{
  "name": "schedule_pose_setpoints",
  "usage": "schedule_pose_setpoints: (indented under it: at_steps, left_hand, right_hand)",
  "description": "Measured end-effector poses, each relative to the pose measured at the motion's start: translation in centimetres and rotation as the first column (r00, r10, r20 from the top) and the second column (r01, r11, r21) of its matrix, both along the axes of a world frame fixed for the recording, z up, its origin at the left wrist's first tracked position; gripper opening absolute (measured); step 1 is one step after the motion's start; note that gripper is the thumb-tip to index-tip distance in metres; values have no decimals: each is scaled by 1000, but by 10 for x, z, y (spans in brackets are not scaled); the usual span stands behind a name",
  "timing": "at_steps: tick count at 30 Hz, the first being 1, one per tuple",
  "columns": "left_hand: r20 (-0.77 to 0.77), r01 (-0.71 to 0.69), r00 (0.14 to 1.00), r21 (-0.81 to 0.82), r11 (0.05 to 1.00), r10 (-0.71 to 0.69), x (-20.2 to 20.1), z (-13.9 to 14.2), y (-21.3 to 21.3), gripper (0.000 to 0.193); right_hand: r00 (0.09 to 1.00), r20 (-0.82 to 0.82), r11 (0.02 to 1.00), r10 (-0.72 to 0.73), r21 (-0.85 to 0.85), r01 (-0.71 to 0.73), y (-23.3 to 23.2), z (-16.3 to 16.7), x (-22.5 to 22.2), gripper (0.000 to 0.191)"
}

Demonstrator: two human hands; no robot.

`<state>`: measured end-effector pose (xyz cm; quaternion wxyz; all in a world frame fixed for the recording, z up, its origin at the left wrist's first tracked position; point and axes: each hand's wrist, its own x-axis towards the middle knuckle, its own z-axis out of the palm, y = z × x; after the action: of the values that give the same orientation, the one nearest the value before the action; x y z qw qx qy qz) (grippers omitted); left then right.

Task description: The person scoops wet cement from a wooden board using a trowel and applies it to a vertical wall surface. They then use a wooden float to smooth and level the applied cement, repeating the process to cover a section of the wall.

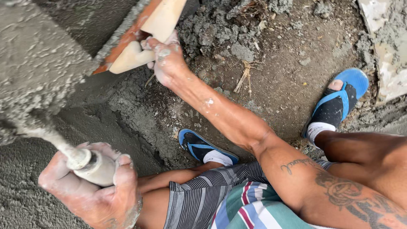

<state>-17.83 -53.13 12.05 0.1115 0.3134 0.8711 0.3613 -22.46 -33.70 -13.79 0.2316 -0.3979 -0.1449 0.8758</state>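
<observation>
Wet cement wall [38,63] up-left: left hand [95,191] grips trowel handle [95,166] loaded with mortar, right hand [167,59] clutches float [140,38] running diagonally, nearer wall.

— What sort of place does the head view show?

— An outdoor building site. Wet grey mortar [38,63] covers the surface between the left hand [91,191] and the right hand [167,59].

— What else shows it?

— Bare earth [280,76] strewn with cement clods [241,51] lies just right of the right hand, and a wooden plastering float [140,38] rests in that hand.
</observation>
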Motion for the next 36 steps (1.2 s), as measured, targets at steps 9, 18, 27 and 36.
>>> schedule_pose_setpoints:
  at_steps: [9, 18, 27, 36]
  left_hand:
    - [-11, 18, 1000, 15, 1000, -18, 0, -8, -11, 58]
    - [48, -110, 993, 9, 994, 109, -8, -6, 4, 65]
    - [103, -130, 988, 164, 978, 114, -1, -2, 14, 60]
    - [164, -194, 971, 117, 974, 173, -3, 2, 11, 56]
  right_hand:
    - [997, -72, 995, -17, 100, 25, -17, 16, 1, 41]
    - [840, -524, 983, -143, 25, 183, -61, -19, 75, 83]
    - [973, 201, 935, 116, -353, -39, 17, -116, 42, 25]
    - [988, 89, 951, 129, -292, -98, 35, -109, 6, 14]
